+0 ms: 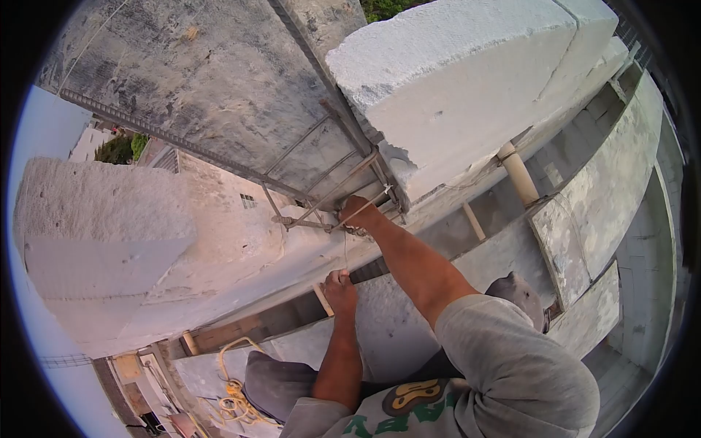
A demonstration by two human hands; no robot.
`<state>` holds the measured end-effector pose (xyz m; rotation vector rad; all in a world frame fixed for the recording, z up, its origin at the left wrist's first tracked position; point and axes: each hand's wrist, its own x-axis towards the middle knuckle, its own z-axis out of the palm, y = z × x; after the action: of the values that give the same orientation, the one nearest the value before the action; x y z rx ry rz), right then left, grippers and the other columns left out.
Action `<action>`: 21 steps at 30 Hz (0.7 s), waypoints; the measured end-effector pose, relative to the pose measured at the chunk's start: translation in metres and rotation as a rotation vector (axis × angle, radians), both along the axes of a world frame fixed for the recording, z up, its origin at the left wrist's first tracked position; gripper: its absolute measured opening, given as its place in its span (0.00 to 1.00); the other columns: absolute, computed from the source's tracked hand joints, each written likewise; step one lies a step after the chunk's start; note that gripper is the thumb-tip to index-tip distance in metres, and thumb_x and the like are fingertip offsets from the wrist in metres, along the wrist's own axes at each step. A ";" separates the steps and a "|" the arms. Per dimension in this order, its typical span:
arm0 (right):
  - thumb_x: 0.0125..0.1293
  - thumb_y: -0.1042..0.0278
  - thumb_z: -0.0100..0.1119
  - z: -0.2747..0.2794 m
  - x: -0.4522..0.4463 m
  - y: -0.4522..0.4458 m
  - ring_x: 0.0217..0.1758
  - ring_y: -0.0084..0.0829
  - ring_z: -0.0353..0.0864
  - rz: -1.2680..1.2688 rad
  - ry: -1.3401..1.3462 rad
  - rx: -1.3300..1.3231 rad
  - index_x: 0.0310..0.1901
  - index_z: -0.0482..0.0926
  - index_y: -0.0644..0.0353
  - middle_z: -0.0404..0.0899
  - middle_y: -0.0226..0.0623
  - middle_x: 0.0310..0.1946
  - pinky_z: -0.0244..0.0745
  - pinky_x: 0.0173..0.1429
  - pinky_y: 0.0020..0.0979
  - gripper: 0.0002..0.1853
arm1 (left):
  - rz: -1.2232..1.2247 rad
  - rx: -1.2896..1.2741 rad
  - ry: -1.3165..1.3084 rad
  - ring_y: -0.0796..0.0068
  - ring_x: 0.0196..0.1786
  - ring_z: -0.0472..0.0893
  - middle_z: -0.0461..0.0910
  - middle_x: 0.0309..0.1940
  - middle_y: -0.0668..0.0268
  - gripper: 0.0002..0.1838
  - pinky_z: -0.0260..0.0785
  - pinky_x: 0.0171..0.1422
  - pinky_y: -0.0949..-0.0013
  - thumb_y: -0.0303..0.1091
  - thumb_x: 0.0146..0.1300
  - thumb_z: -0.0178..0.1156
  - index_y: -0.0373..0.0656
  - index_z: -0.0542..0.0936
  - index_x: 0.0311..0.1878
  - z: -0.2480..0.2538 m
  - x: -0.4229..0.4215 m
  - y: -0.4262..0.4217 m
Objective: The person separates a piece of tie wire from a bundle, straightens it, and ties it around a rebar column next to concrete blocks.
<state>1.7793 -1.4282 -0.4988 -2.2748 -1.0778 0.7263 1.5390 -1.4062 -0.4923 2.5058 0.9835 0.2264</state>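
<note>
My left hand [340, 290] is closed in a pinch on a thin wire [345, 252] that runs up toward the rebar cage. Above it, my right hand [358, 210] reaches in among the steel bars at the cage's lower end; its fingers curl closed, and what they grip is hidden. The rebar cage [321, 157] has long ribbed bars joined by thin cross ties, and it lies against a grey stained board [212, 80]. Rough white block walls stand on both sides of the cage, one at the left [109, 241] and one at the right [467, 95].
Grey boards [504, 263] form a platform under my legs, with gaps opening to a lower level. A round pipe [518, 175] spans the gap at the right. A coiled yellow rope [235, 403] lies beside my left knee.
</note>
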 end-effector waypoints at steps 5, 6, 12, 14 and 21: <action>0.58 0.56 0.57 0.028 0.016 -0.012 0.34 0.35 0.85 0.058 0.357 -0.082 0.37 0.85 0.58 0.85 0.39 0.32 0.79 0.40 0.33 0.15 | 0.051 -0.004 0.000 0.50 0.44 0.76 0.79 0.35 0.57 0.16 0.51 0.69 0.43 0.45 0.68 0.50 0.41 0.78 0.36 -0.011 0.001 0.000; 0.58 0.56 0.57 0.021 0.019 -0.011 0.33 0.34 0.85 0.055 0.390 -0.086 0.38 0.85 0.57 0.85 0.38 0.32 0.79 0.39 0.32 0.15 | 0.047 -0.001 -0.007 0.50 0.44 0.77 0.79 0.35 0.57 0.17 0.49 0.70 0.42 0.45 0.69 0.49 0.41 0.78 0.36 -0.013 0.001 0.001; 0.57 0.60 0.61 0.031 0.020 -0.013 0.37 0.29 0.86 0.106 0.289 -0.088 0.35 0.87 0.52 0.86 0.35 0.33 0.79 0.44 0.29 0.09 | 0.022 0.017 0.067 0.51 0.45 0.77 0.80 0.36 0.57 0.16 0.40 0.73 0.39 0.47 0.68 0.50 0.43 0.77 0.40 0.001 0.004 -0.009; 0.56 0.60 0.61 0.033 0.020 -0.012 0.39 0.31 0.85 0.196 0.193 -0.094 0.35 0.87 0.52 0.86 0.36 0.34 0.79 0.45 0.30 0.10 | 0.021 -0.010 0.120 0.51 0.46 0.78 0.81 0.37 0.57 0.16 0.40 0.74 0.38 0.47 0.68 0.50 0.43 0.77 0.41 0.014 0.008 -0.015; 0.57 0.63 0.57 0.019 0.006 -0.002 0.41 0.45 0.84 0.051 0.236 -0.060 0.35 0.85 0.58 0.84 0.45 0.33 0.78 0.47 0.37 0.11 | 0.057 -0.121 0.121 0.49 0.40 0.81 0.82 0.33 0.55 0.17 0.67 0.55 0.50 0.50 0.67 0.50 0.47 0.79 0.44 0.039 0.031 -0.028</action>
<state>1.7852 -1.4304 -0.4802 -2.1512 -1.0171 1.0316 1.5704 -1.4342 -0.4533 2.4068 1.0837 0.0311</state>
